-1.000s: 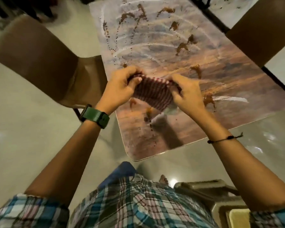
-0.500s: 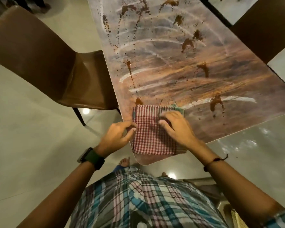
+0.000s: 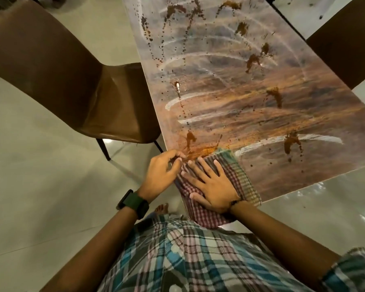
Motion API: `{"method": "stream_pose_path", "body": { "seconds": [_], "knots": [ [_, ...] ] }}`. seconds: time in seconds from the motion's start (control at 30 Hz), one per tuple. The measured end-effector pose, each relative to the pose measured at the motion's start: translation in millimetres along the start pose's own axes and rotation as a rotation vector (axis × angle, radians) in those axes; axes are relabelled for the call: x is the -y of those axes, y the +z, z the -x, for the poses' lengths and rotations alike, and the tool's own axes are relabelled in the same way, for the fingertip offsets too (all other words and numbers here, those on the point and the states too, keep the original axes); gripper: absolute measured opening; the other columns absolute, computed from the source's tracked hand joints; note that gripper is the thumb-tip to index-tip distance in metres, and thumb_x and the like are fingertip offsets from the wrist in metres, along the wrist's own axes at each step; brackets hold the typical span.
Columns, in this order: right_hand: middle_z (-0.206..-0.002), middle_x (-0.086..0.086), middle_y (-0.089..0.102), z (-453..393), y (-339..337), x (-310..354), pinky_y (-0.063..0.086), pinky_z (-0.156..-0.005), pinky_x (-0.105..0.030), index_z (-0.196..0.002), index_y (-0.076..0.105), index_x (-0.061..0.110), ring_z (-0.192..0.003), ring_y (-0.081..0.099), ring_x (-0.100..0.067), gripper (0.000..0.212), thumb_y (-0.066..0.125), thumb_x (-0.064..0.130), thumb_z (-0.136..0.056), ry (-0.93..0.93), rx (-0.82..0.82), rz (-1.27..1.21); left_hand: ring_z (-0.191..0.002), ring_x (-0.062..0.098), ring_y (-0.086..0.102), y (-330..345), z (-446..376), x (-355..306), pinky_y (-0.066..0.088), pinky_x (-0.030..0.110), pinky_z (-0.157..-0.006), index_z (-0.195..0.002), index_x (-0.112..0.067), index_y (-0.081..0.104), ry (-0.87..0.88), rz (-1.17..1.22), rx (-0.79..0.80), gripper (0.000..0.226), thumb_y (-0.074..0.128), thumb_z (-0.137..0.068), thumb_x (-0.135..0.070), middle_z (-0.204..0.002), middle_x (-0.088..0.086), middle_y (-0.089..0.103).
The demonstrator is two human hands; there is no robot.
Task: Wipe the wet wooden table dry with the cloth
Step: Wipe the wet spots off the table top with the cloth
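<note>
A red-and-white checked cloth (image 3: 243, 182) lies flat on the near corner of the wooden table (image 3: 261, 114), its near end hanging over the edge. My right hand (image 3: 213, 184) presses flat on the cloth with fingers spread. My left hand (image 3: 163, 167) sits at the cloth's left edge by the table's corner, fingers curled, fingertips at the cloth's far-left corner. Brown wet splashes (image 3: 291, 142) and droplet trails cover the tabletop, with pale curved smear marks across it.
A brown chair (image 3: 72, 81) stands close against the table's left side. Another brown chair back (image 3: 346, 43) is at the right edge. Pale tiled floor (image 3: 40, 197) surrounds the table. My checked shirt fills the bottom of the view.
The cloth went from being held up between both hands to lying on the table corner. My right hand has flattened onto it and slid it leftward; the left hand moved to its edge.
</note>
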State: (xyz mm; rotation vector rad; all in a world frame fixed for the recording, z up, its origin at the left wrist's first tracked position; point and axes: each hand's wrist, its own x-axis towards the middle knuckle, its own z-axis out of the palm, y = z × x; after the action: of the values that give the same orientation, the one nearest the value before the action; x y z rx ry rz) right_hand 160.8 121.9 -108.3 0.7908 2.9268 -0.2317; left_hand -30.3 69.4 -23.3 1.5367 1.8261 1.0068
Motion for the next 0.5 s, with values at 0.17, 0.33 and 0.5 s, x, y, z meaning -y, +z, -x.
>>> {"method": "stream_pose_path", "body": {
  "seconds": [0.17,0.33,0.5],
  "knots": [
    [-0.158,0.002,-0.007,-71,-17,-30,-0.003,-0.113,-0.058,-0.148,0.0,0.037,-0.145,-0.012,-0.025,0.061,0.021,0.058,-0.095,0.317,0.011,-0.015,-0.096,0.013,0.057,5,9,9,0.039,0.011,-0.082,-0.104,-0.006,0.063,-0.023,-0.019,-0.014,0.018,0.052,-0.089,-0.003,-0.106,0.006,0.064],
    [-0.158,-0.001,-0.008,-76,-14,-4,-0.003,-0.113,-0.06,-0.149,-0.002,0.03,-0.144,-0.011,-0.031,0.064,0.016,0.058,-0.095,0.283,0.017,-0.018,-0.105,0.01,0.051,12,16,14,0.038,0.018,-0.088,-0.115,-0.007,0.058,-0.059,-0.014,0.014,0.025,0.052,-0.09,-0.005,-0.12,0.006,0.058],
    [-0.157,-0.003,0.013,6,8,13,0.01,-0.112,-0.06,-0.15,0.013,0.029,-0.145,0.009,-0.032,0.063,0.019,0.059,-0.095,-0.089,-0.052,0.03,-0.111,0.013,0.051,15,16,17,0.036,0.016,-0.091,-0.116,-0.008,0.056,-0.106,-0.017,0.022,0.026,0.05,-0.091,-0.007,-0.122,0.008,0.057]
  ]
}}
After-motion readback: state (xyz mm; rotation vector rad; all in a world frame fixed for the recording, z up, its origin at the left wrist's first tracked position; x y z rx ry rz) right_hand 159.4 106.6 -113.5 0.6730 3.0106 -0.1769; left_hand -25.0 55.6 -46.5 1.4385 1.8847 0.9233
